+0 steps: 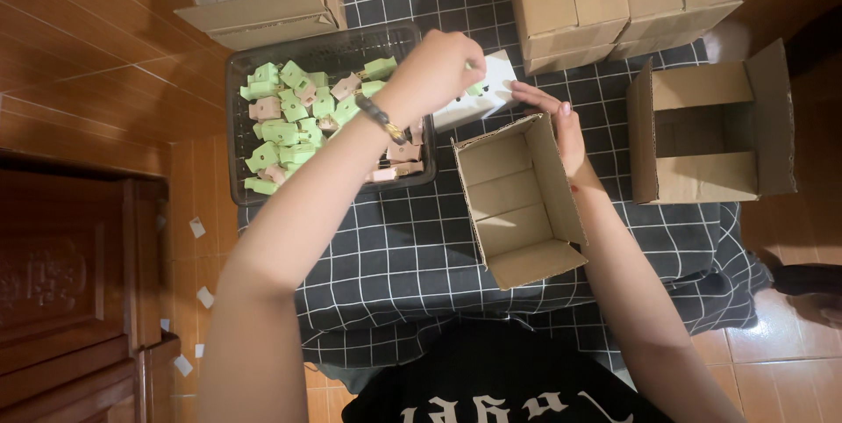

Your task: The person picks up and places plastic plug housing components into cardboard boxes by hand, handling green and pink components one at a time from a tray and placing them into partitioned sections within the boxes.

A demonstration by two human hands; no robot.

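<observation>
We see a warm, fairly dim indoor light, strongest near the open cardboard box (pixel 519 204) in the middle. Just below that box the light casts a soft, dark shadow on the checked cloth (pixel 395 247). Left of the box, the wooden cabinet (pixel 61 291) sinks into gloom. Far to the box's right, the floor tiles (pixel 772 344) show a mild sheen. Focus is fair at the box; our forearms nearest the lens look soft and stretched.

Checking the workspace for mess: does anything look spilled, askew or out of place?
Small white paper scraps lie scattered on the tiled floor left of the table, away from everything else. On the table, the tray of green and pink pieces and the open boxes look orderly; nothing seems damaged.
</observation>
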